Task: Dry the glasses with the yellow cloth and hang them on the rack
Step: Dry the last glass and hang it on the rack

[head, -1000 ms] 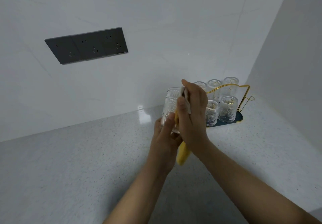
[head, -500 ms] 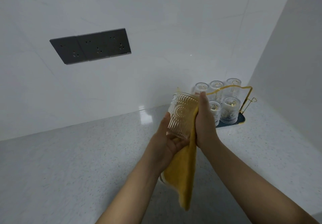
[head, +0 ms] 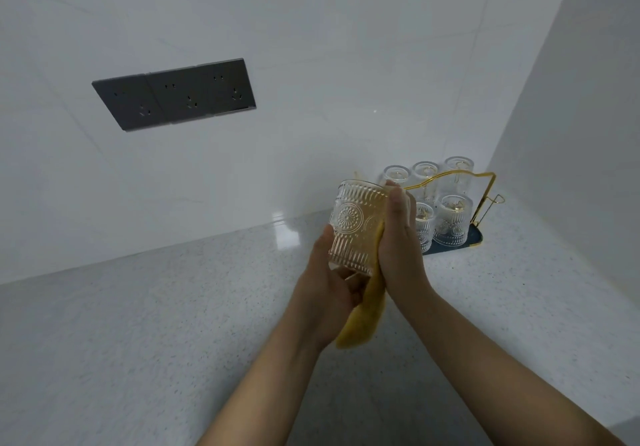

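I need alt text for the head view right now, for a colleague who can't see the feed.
A person's left hand holds an embossed glass upright by its base while the right hand presses a yellow cloth against its side. Behind, on the speckled counter, a gold-wire rack holds five upturned glasses.
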